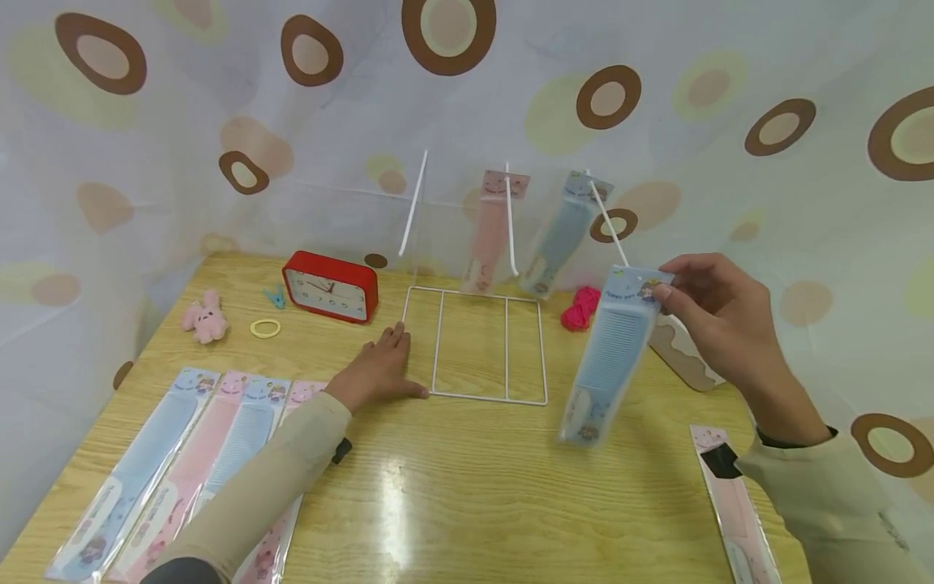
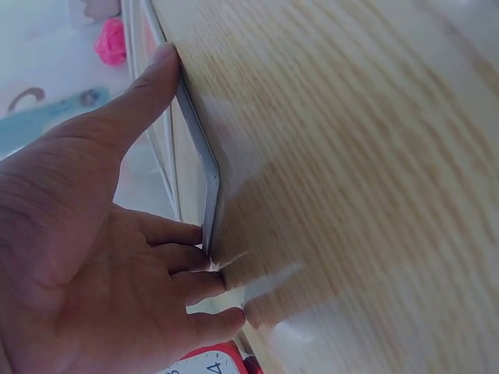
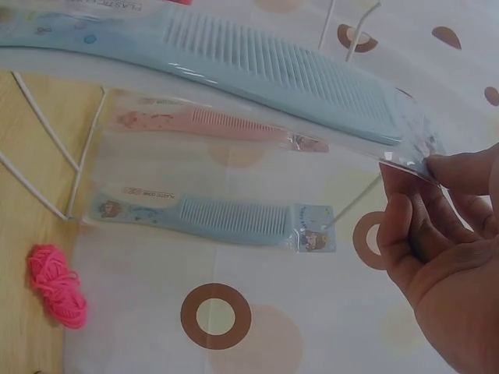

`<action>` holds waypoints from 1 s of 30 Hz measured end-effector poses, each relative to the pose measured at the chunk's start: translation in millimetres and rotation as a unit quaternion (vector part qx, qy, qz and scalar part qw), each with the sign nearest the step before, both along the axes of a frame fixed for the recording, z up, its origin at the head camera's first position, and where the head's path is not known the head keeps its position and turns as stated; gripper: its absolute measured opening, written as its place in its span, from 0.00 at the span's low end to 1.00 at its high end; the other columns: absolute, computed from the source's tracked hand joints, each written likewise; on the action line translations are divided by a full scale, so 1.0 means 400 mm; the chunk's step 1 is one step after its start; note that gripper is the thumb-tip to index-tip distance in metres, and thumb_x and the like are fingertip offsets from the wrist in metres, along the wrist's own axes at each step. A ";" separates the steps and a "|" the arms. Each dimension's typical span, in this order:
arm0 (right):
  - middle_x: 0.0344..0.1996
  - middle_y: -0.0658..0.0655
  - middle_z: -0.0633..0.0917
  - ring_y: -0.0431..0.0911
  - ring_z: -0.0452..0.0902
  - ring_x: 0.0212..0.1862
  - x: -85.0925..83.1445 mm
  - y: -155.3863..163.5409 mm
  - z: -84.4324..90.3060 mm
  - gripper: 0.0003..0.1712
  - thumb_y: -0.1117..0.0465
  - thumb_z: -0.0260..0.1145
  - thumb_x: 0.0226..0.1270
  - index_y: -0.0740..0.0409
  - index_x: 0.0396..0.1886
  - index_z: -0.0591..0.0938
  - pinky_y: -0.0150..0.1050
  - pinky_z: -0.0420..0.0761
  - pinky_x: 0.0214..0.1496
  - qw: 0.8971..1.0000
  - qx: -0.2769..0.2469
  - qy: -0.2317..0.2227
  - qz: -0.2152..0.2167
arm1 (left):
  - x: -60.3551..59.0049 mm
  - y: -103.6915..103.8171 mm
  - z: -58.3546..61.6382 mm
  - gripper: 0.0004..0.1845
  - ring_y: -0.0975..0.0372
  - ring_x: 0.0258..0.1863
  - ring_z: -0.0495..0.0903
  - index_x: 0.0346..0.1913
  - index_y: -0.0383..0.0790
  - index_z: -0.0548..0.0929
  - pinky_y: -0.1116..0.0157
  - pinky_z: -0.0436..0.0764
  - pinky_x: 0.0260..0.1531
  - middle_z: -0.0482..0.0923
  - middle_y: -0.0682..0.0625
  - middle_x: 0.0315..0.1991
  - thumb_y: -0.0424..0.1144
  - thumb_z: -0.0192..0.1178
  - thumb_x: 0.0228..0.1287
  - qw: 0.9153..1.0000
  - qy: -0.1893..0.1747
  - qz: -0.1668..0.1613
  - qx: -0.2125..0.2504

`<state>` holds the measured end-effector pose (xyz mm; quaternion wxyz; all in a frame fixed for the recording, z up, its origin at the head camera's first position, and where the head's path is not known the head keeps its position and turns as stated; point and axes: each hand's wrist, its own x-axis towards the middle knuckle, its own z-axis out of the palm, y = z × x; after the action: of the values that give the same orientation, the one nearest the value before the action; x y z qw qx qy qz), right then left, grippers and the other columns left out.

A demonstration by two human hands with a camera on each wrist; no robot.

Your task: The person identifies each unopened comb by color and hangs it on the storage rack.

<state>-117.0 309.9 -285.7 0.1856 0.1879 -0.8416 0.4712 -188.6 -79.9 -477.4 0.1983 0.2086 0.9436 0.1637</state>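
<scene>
Wooden table (image 1: 474, 495) before a spotted curtain (image 1: 467, 97): left hand (image 1: 379, 369), fingers flat, presses the white wire rack (image 1: 474, 345) base; right hand (image 1: 718, 320) pinches a packaged blue comb (image 1: 609, 357) by its top, in the air near the rack's right prong.

2 beige long sleeves (image 1: 277, 478), dark cuff lining at right wrist, bare hands

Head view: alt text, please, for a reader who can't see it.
A right hand pinches a packaged blue comb by its top, in the air by a white wire rack on a wooden table. The left hand presses flat on the rack's base; two combs hang on its hooks.
</scene>
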 end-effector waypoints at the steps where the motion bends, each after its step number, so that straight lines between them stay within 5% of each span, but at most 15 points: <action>1: 0.35 0.52 0.84 0.42 0.80 0.32 -0.004 -0.002 -0.002 0.16 0.81 0.63 0.63 0.75 0.51 0.76 0.24 0.81 0.39 1.000 0.000 0.003 0.001 | 0.000 0.000 0.001 0.60 0.42 0.78 0.43 0.77 0.25 0.50 0.40 0.53 0.72 0.41 0.33 0.79 0.62 0.68 0.58 1.000 0.000 0.000 0.000; 8: 0.35 0.47 0.83 0.39 0.80 0.32 -0.055 -0.018 -0.019 0.15 0.77 0.64 0.65 0.72 0.52 0.78 0.23 0.80 0.39 0.999 0.026 0.012 -0.041 | 0.000 -0.001 0.001 0.59 0.42 0.78 0.42 0.77 0.25 0.49 0.41 0.53 0.72 0.40 0.33 0.79 0.62 0.68 0.59 1.000 -0.003 0.000 0.003; 17: 0.33 0.48 0.84 0.46 0.77 0.33 -0.213 -0.026 -0.047 0.14 0.63 0.64 0.71 0.59 0.54 0.81 0.28 0.75 0.39 0.994 0.019 -0.025 -0.104 | -0.004 -0.003 -0.010 0.60 0.42 0.78 0.43 0.77 0.25 0.50 0.41 0.53 0.72 0.41 0.33 0.79 0.63 0.68 0.58 1.000 0.002 0.000 0.003; 23: 0.33 0.46 0.83 0.41 0.79 0.33 -0.307 -0.045 -0.058 0.15 0.61 0.63 0.73 0.57 0.56 0.79 0.25 0.79 0.41 0.992 -0.006 -0.033 -0.124 | -0.002 -0.004 -0.011 0.60 0.43 0.78 0.42 0.77 0.26 0.50 0.42 0.53 0.72 0.41 0.34 0.79 0.63 0.68 0.58 1.000 0.005 0.003 0.004; 30: 0.34 0.47 0.81 0.37 0.80 0.31 -0.334 -0.048 -0.054 0.17 0.60 0.62 0.74 0.56 0.59 0.76 0.24 0.80 0.38 0.989 -0.008 -0.062 -0.133 | -0.002 -0.007 -0.012 0.59 0.43 0.78 0.43 0.77 0.27 0.51 0.42 0.53 0.72 0.41 0.34 0.79 0.62 0.69 0.58 1.000 0.008 0.000 0.010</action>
<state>-250.8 290.6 -307.2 0.1955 0.0434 -0.8652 0.4597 -189.5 -82.8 -482.2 0.1887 0.2114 0.9436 0.1711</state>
